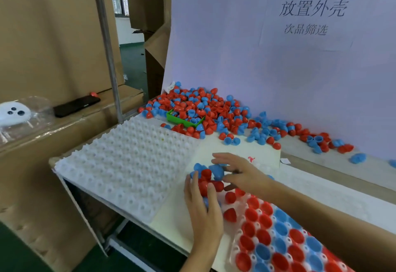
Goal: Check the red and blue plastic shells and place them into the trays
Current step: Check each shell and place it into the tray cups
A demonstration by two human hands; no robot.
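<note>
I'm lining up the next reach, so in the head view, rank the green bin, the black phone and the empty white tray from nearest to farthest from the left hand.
From the left hand:
1. Empty white tray, just to its left on the table.
2. Green bin, farther back, in the shell pile.
3. Black phone, far left, on the cardboard box.

The table (171,224) carries two trays (128,164) (one part-filled), loose shells (192,109).
</note>
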